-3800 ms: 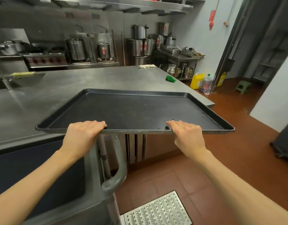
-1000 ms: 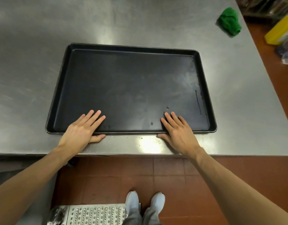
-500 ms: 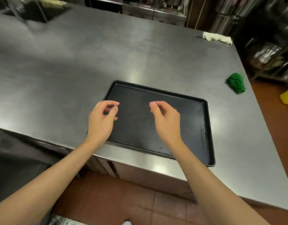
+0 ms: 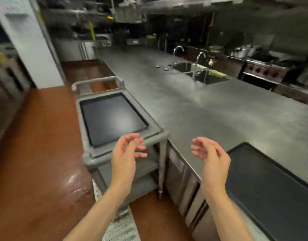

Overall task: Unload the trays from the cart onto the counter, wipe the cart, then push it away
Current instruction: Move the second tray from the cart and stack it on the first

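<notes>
Black tray point(image 4: 111, 119) on grey cart point(image 4: 155, 131); reddish-brown floor point(image 4: 36, 153).

There are two black trays: one tray point(image 4: 111, 119) sits on the cart point(image 4: 156, 129) and one tray point(image 4: 271, 188) sits on the counter point(image 4: 210, 105). There is one cart and one long counter. Two sinks point(image 4: 184, 66) point(image 4: 208, 78) have two taps point(image 4: 178, 49) point(image 4: 200, 57). Two bare hands point(image 4: 127, 152) point(image 4: 210, 153) show.
</notes>
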A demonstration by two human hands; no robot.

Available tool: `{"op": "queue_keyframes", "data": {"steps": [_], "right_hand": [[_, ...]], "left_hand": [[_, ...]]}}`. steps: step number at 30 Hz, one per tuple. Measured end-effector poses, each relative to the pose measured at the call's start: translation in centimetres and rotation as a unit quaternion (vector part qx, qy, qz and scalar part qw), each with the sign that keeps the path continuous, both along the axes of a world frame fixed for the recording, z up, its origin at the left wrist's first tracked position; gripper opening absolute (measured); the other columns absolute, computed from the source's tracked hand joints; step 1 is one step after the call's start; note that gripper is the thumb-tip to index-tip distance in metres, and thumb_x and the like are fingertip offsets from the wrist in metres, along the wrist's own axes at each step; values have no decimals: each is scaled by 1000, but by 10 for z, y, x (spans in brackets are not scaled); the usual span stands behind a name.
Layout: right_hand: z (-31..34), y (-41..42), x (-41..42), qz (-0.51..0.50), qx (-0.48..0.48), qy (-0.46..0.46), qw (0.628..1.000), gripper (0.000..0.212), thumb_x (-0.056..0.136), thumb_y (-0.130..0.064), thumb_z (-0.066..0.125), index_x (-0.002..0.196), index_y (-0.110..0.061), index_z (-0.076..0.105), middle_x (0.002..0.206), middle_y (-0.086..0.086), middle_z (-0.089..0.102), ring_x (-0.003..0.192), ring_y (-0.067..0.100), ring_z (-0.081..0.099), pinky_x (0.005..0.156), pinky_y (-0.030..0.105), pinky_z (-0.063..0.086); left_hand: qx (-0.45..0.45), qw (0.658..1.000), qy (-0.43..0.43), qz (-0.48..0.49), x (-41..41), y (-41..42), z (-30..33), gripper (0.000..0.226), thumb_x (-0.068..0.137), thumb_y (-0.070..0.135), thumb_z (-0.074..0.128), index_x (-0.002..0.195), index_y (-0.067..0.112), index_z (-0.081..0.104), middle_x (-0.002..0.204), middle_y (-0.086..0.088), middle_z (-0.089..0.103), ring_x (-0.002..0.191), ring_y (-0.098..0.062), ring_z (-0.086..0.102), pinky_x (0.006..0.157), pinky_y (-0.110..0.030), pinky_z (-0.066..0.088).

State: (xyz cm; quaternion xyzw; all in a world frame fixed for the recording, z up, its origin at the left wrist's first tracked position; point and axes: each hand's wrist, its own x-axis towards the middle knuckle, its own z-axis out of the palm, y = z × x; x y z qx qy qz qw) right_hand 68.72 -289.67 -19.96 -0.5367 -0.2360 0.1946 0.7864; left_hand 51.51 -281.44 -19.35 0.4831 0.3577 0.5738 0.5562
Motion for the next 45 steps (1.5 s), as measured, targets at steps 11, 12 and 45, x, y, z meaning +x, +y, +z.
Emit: {"op": "queue_keyframes", "data": {"steps": [11, 12, 45], "right_hand": [[21, 157, -226, 195, 6, -41, 980, 23, 97, -8, 53, 87, -10, 75, 87, 9, 76, 79, 21, 69, 67, 26, 55], [19, 175, -249, 203, 7, -46, 978, 23, 96, -8, 53, 88, -9, 75, 86, 8, 76, 79, 19, 69, 68, 26, 56], [-56, 683, -368, -56, -136, 5, 989, 18, 86, -12, 58, 79, -14, 75, 75, 1, 75, 71, 11, 66, 69, 31, 55]], "left_hand": [[32, 977, 8, 213, -263, 82, 17, 18, 95, 4, 51, 98, 6, 68, 83, -3, 71, 72, -16, 65, 61, -33, 59], [34, 974, 8, 223, -285, 96, 16, 19, 95, 4, 50, 97, 8, 69, 82, -2, 71, 72, -15, 65, 62, -33, 59], [20, 978, 161, -128, -372, 706, -43, 17, 89, -3, 55, 97, 5, 68, 80, -4, 70, 72, -16, 64, 72, -35, 56]]}}
